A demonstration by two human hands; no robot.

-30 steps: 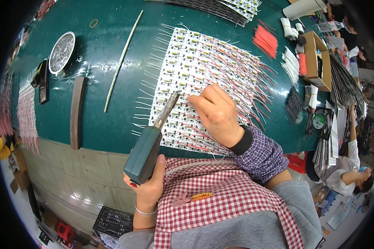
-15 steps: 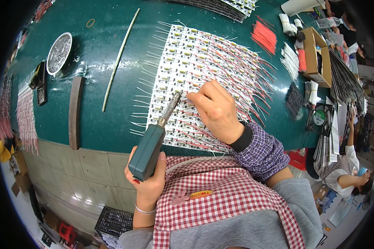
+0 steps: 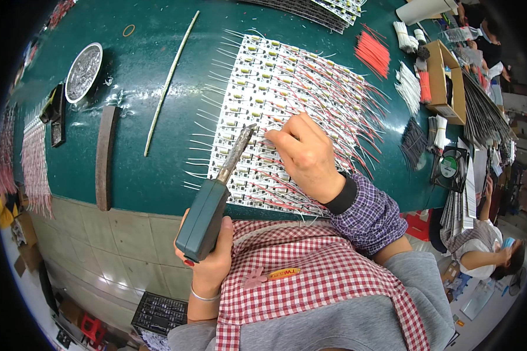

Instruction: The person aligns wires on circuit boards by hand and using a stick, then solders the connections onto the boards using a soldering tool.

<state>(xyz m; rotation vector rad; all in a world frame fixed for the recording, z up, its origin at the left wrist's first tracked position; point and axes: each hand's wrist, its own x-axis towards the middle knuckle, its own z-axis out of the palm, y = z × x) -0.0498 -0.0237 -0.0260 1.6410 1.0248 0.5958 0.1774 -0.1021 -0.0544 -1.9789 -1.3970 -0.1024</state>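
Observation:
My left hand (image 3: 214, 264) is closed around the dark green body of a soldering gun (image 3: 201, 221). The gun's grey metal barrel slants up and to the right, its tip over a panel of white circuit boards (image 3: 235, 120) with rows of small components. Just right of that tip, my right hand (image 3: 308, 159) rests over the panel with thumb and forefinger pinched together. What the pinch holds is too small to make out. Red and white wires (image 3: 339, 93) fan out from the boards to the right, and short pale wire ends (image 3: 200, 143) stick out along the left edge.
Left on the green table are a bowl (image 3: 83, 73), a dark bar (image 3: 106, 158), a thin rod (image 3: 171, 82) and a black holder (image 3: 57, 117). At right lie red wires (image 3: 372, 54), white wires (image 3: 408, 88), a cardboard box (image 3: 448, 82) and a fan (image 3: 451, 168). Another person (image 3: 480, 251) is at far right.
The soldering gun has shifted slightly to the left, its body a little lower and its tip a bit farther from my right fingertips. My right hand has stayed nearly still.

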